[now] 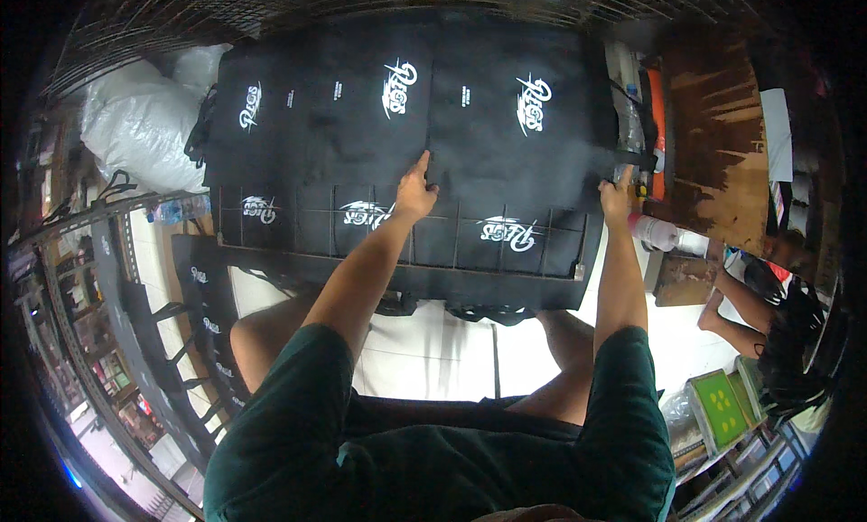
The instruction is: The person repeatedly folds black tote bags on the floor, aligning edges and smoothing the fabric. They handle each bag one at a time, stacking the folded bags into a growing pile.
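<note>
Black fabric pieces with white prints lie side by side on a wire rack; strap-like bands at their sides make them look like bags. My left hand [416, 195] rests by the seam between two pieces, its index finger stretched out onto the fabric and the others loosely bent. At the right edge of the right-hand black bag [506, 161], my right hand [616, 201] closes thumb and fingers on the bag's edge. Another black printed piece [348, 97] lies flat left of that seam. Under the rack's wire grid [456, 237], more printed black fabric shows.
White plastic sacks [135, 116] bulge at the left. Black printed pieces [203, 296] hang beside a metal shelf frame [72, 319]. At right stand a wooden board [718, 134], a pinkish bottle [655, 232] and a green framed screen [720, 405]. Another person's bare legs [736, 310] show there.
</note>
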A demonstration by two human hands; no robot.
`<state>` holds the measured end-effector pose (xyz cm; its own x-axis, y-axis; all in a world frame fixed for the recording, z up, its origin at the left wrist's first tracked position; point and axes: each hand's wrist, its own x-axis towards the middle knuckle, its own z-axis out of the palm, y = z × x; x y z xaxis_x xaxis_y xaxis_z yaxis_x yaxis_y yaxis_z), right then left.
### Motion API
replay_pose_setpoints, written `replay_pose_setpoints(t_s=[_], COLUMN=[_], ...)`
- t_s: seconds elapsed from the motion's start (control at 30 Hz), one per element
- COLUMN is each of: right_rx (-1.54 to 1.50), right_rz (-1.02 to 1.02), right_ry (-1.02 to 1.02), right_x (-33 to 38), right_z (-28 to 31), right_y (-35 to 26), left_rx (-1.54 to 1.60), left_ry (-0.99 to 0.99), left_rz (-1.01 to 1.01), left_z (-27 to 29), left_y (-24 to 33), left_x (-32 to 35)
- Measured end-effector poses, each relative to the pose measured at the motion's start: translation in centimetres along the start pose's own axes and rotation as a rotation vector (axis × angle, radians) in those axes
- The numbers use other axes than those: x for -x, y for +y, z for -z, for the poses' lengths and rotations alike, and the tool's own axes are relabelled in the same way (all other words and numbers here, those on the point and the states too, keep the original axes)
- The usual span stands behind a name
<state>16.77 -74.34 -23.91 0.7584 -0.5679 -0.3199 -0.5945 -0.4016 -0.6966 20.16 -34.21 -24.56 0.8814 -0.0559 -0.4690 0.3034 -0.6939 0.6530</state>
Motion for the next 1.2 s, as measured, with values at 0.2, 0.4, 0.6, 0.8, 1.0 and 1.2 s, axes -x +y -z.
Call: replay_pose_setpoints(t_s=[0.2, 0.4, 0.6, 0.8, 1.0, 1.2], right_rx=[-0.051, -0.204, -0.225, -0.25, -0.235, -0.091], right_rz=[0.108, 0.081, 0.009, 0.02, -0.002, 0.002], right_ry=[0.056, -0.042, -0.105, -0.042, -0.014, 0.041], right_x=[-3.9, -2.1, -2.5, -0.9, -2.2, -1.6], right_z=[-1.7, -3.0, -3.0, -3.1, -3.8, -3.8], right_y=[7.0, 3.6, 4.1, 1.5, 3.3, 2.1], left_rx=[-0.025, -0.04, -0.152, -0.122, -0.15, -0.245], left_ry=[0.097, 0.105, 0.186, 0.161, 0.151, 0.315], left_rz=[-0.157, -0.057, -0.086, -0.085, -0.088, -0.156], left_z=[-0.9, 0.5, 0.1, 0.7, 0.8, -0.5], left_y=[-0.9, -1.4, -2.2, -1.5, -1.3, -3.1], left_x=[-0.1, 0.4, -0.2, -0.3, -0.7, -1.0])
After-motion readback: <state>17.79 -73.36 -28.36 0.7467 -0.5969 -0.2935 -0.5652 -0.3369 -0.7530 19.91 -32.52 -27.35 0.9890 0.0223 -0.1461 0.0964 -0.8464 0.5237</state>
